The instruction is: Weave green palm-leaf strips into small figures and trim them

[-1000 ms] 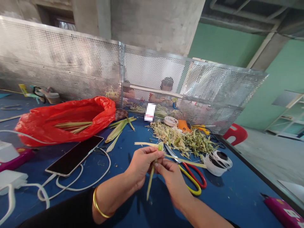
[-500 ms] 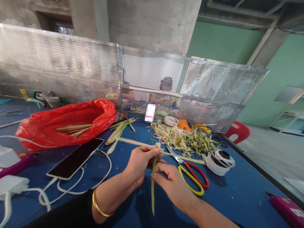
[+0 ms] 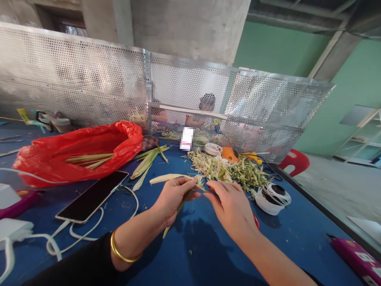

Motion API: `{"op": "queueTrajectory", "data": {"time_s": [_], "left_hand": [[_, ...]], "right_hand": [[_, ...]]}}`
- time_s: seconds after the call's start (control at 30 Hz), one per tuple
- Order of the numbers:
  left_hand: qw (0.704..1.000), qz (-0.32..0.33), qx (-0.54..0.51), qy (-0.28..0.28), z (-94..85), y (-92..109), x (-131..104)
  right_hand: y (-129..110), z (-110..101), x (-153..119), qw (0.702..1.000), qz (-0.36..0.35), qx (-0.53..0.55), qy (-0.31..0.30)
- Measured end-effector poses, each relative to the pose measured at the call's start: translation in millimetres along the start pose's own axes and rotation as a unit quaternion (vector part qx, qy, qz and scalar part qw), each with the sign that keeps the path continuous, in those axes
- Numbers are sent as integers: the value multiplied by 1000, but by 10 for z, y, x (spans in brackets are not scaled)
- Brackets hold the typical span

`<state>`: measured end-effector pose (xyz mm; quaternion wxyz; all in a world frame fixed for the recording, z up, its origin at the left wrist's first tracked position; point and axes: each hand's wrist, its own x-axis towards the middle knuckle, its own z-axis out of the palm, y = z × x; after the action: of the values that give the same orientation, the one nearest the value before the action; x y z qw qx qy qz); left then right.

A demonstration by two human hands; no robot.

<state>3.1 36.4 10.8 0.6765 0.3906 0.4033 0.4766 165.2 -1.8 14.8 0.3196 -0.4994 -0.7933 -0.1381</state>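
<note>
My left hand (image 3: 178, 194), with a gold bangle on its wrist, pinches pale and green plant strips (image 3: 168, 177) where they cross. One long pale strip points left from the fingers, and a green one hangs below the palm. Just to the right, my right hand (image 3: 228, 198) has its thumb and index finger closed at the right end of the strips. Most of the scissors (image 3: 256, 221) lie hidden under my right hand; a bit of red handle shows. Behind both hands sits a heap of shredded plant scraps (image 3: 238, 171).
A red plastic bag (image 3: 74, 143) with long strips, a phone (image 3: 93, 196) and white cables are on the left. A white spool (image 3: 272, 198) and a purple device (image 3: 354, 254) are on the right. People sit behind the perforated metal screen (image 3: 190, 79).
The green strip has swung from pointing down between the hands to under my left palm. My right hand has moved up and right, now over the scissors.
</note>
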Motion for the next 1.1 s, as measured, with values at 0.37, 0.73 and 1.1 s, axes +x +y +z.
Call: {"op": "queueTrajectory", "data": {"time_s": [0.37,0.73,1.1], "left_hand": [[995,36,86,22,30,-49,-13],[998,-33,41,-22,5,49,-3],[998,4,50,31,34,-1,-5]], "right_hand": [[-32,8,-56,997,21,37,-69],[-28,9,-46,997,30,28,-63],[-90,61,-70,978,103,153,-97]]}}
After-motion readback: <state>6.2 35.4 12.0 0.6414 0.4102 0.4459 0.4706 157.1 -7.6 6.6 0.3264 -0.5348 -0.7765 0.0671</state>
